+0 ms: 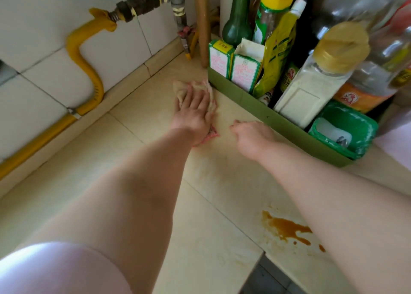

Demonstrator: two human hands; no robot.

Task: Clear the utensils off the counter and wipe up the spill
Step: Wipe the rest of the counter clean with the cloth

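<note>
A beige cloth with pink edging [189,89] lies on the cream tiled counter [138,138], close to the corner of a green box. My left hand [192,113] presses flat on the cloth with straight fingers. My right hand [251,135] hovers just right of it, beside the green box, fingers loosely curled and holding nothing. A brown sauce spill [287,228] spreads on the counter near the front edge, partly under my right forearm. No utensils are in view.
A green box [255,106] at the right holds bottles, cartons and a white shaker [311,89]; a green tub [347,129] sits at its near end. A yellow gas hose [89,71] runs along the tiled wall at the left. The counter's edge drops off at the lower right [262,256].
</note>
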